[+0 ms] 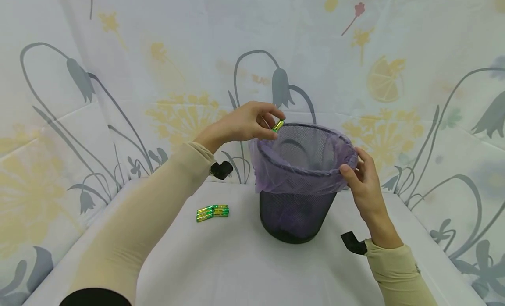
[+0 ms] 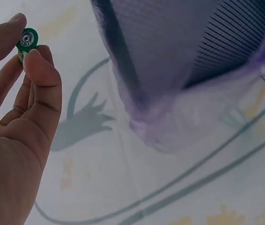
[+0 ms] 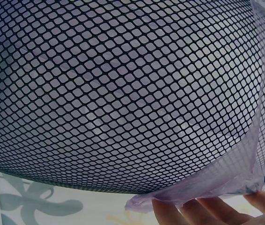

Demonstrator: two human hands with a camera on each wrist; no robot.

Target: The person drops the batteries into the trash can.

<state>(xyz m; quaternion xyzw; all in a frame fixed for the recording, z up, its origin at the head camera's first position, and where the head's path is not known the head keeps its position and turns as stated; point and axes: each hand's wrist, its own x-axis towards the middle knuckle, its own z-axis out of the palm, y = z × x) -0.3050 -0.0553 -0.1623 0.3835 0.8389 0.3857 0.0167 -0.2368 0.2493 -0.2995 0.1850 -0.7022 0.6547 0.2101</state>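
Note:
A green and gold battery [image 1: 278,125] is pinched between the thumb and fingers of my left hand [image 1: 254,122], beside the left rim of a black mesh wastebasket [image 1: 296,218]. In the left wrist view the battery [image 2: 27,39] shows its round metal end. A purple bin liner [image 1: 300,181] lines the basket and folds over its rim. On the right side, my right hand [image 1: 364,183] grips the rim through the liner, thumb in front. In the right wrist view, its fingers [image 3: 217,211] curl at the liner's edge below the mesh [image 3: 123,93]. The basket tilts slightly.
Several green and gold batteries [image 1: 213,212] lie side by side on the white tabletop [image 1: 236,262], left of the basket. Behind the table hangs a white cloth [image 1: 189,56] with printed flowers.

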